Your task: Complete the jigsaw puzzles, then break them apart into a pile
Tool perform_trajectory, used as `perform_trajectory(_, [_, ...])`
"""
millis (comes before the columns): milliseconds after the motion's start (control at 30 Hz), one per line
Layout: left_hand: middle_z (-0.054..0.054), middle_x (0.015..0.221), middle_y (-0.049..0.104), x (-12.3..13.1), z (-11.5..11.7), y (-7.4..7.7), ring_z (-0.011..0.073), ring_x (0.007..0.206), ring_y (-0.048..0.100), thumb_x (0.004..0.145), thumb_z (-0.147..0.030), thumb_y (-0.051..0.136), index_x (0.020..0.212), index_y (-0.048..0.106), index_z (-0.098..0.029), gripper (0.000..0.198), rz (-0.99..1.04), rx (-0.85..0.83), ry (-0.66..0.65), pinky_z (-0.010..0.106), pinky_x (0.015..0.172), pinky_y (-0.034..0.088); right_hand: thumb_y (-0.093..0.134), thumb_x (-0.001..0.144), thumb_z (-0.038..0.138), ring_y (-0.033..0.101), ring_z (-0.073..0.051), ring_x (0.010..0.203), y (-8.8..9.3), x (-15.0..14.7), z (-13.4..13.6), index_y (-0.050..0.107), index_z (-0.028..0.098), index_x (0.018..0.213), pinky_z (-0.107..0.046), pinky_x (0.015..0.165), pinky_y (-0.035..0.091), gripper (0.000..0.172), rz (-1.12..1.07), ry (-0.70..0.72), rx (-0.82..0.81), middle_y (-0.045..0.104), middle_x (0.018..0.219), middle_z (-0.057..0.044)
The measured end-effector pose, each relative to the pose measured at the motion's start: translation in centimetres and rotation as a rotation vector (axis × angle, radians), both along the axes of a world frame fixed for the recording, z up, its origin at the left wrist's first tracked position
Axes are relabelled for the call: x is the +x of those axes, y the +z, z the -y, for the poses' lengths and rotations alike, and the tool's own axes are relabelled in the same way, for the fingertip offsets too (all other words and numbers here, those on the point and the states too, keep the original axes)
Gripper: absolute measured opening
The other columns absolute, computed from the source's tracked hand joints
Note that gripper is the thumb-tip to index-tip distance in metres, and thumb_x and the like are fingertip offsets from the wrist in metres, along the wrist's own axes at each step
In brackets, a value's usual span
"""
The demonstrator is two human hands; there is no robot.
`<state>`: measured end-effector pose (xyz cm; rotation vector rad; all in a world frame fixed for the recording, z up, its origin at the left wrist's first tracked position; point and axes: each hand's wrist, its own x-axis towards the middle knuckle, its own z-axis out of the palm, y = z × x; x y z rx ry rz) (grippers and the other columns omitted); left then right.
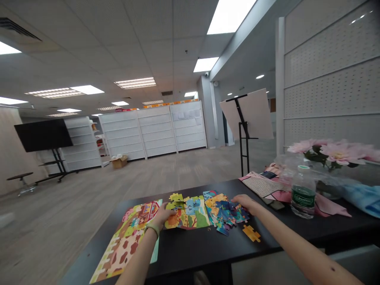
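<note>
On a black table [190, 251] lies a colourful farm-scene jigsaw picture sheet [124, 241]. To its right is a joined group of jigsaw pieces [190, 215], then a loose heap of blue and orange pieces [225, 211]. My left hand [162, 217] rests on the joined group's left side, with no held piece visible. My right hand [245, 204] lies at the heap's right edge, its fingertips over the pieces. Whether it pinches one is hidden. A single yellow jigsaw piece [251, 233] sits apart, below my right hand.
Right of the puzzle are a patterned mat [261, 187], a dark phone [273, 204], a green-labelled water bottle [303, 194] and pink artificial flowers [335, 153] on pink and blue cloth. Beyond the table edge are a carpeted floor, white shelving [151, 130] and an easel [246, 114].
</note>
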<state>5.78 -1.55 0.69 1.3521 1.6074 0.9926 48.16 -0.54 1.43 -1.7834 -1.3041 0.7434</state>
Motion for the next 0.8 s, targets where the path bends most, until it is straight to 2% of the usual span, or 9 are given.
perform_trajectory(67, [0.011, 0.104, 0.073, 0.6, 0.1, 0.1, 0.0245, 0.086, 0.074, 0.071, -0.032, 0.085, 0.138, 0.045, -0.015, 0.080, 0.041, -0.003, -0.053, 0.034, 0.077, 0.060, 0.062, 0.095, 0.036, 0.065, -0.021, 0.099, -0.2, -0.2, 0.0, 0.061, 0.017, 0.121, -0.040, 0.084, 0.057, 0.032, 0.030, 0.082, -0.051, 0.064, 0.120, -0.007])
perform_trajectory(167, [0.011, 0.108, 0.072, 1.3, 0.1, 0.8, 0.0235, 0.087, 0.074, 0.069, -0.024, 0.089, 0.137, 0.049, -0.014, 0.079, 0.031, 0.014, -0.118, 0.033, 0.079, 0.060, 0.063, 0.095, 0.037, 0.065, -0.020, 0.098, -0.5, -0.5, 0.0, 0.063, 0.016, 0.116, -0.041, 0.085, 0.056, 0.030, 0.103, 0.172, -0.069, 0.065, 0.116, -0.007])
perform_trajectory(233, [0.011, 0.113, 0.069, 1.8, -0.3, 1.5, 0.0225, 0.089, 0.072, 0.076, -0.023, 0.085, 0.132, 0.053, -0.014, 0.065, -0.014, 0.028, -0.147, 0.035, 0.081, 0.060, 0.065, 0.094, 0.038, 0.064, -0.021, 0.100, -0.7, -0.7, 0.1, 0.064, 0.016, 0.113, -0.043, 0.088, 0.055, 0.030, 0.166, 0.198, -0.038, 0.065, 0.115, -0.006])
perform_trajectory(333, [0.009, 0.116, 0.066, 3.1, -1.3, 2.9, 0.0208, 0.095, 0.068, 0.094, -0.030, 0.067, 0.125, 0.059, -0.015, 0.035, -0.105, 0.055, -0.182, 0.039, 0.082, 0.059, 0.067, 0.092, 0.037, 0.063, -0.023, 0.106, -1.1, -1.0, 0.3, 0.064, 0.016, 0.113, -0.045, 0.093, 0.052, 0.030, 0.266, 0.229, 0.004, 0.065, 0.117, -0.007])
perform_trajectory(433, [0.008, 0.117, 0.064, 6.1, -2.1, 3.7, 0.0208, 0.097, 0.066, 0.098, -0.032, 0.062, 0.122, 0.060, -0.015, 0.030, -0.187, 0.094, -0.224, 0.040, 0.083, 0.058, 0.066, 0.093, 0.036, 0.062, -0.023, 0.107, -1.3, -1.4, 0.6, 0.064, 0.016, 0.114, -0.046, 0.093, 0.052, 0.029, 0.345, 0.252, 0.028, 0.064, 0.119, -0.007])
perform_trajectory(567, [0.008, 0.120, 0.064, 11.6, -1.7, 3.4, 0.0220, 0.101, 0.065, 0.097, -0.033, 0.063, 0.122, 0.060, -0.016, 0.031, -0.269, 0.193, -0.274, 0.043, 0.087, 0.057, 0.064, 0.094, 0.036, 0.063, -0.022, 0.104, -1.2, -1.9, 0.9, 0.063, 0.016, 0.116, -0.044, 0.090, 0.054, 0.029, 0.397, 0.232, 0.057, 0.064, 0.119, -0.007])
perform_trajectory(633, [0.009, 0.125, 0.062, 13.5, -1.0, 2.9, 0.0239, 0.110, 0.062, 0.094, -0.031, 0.066, 0.124, 0.060, -0.017, 0.034, -0.313, 0.272, -0.270, 0.045, 0.096, 0.051, 0.063, 0.095, 0.037, 0.064, -0.021, 0.102, -1.0, -2.1, 1.0, 0.062, 0.016, 0.116, -0.043, 0.089, 0.054, 0.030, 0.401, 0.207, 0.075, 0.064, 0.118, -0.007])
perform_trajectory(700, [0.009, 0.133, 0.060, 14.0, -0.1, 2.5, 0.0251, 0.122, 0.056, 0.093, -0.030, 0.064, 0.128, 0.059, -0.020, 0.037, -0.365, 0.339, -0.232, 0.042, 0.108, 0.042, 0.063, 0.095, 0.037, 0.064, -0.021, 0.099, -0.8, -2.4, 1.1, 0.062, 0.016, 0.117, -0.042, 0.086, 0.055, 0.030, 0.390, 0.181, 0.085, 0.065, 0.116, -0.007])
perform_trajectory(800, [0.011, 0.138, 0.056, 12.2, 1.0, 1.8, 0.0284, 0.134, 0.045, 0.096, -0.035, 0.052, 0.132, 0.057, -0.021, 0.039, -0.464, 0.346, -0.120, 0.039, 0.114, 0.030, 0.062, 0.095, 0.037, 0.066, -0.019, 0.094, -0.5, -3.2, 1.2, 0.061, 0.016, 0.118, -0.039, 0.081, 0.057, 0.030, 0.354, 0.159, 0.073, 0.065, 0.114, -0.006])
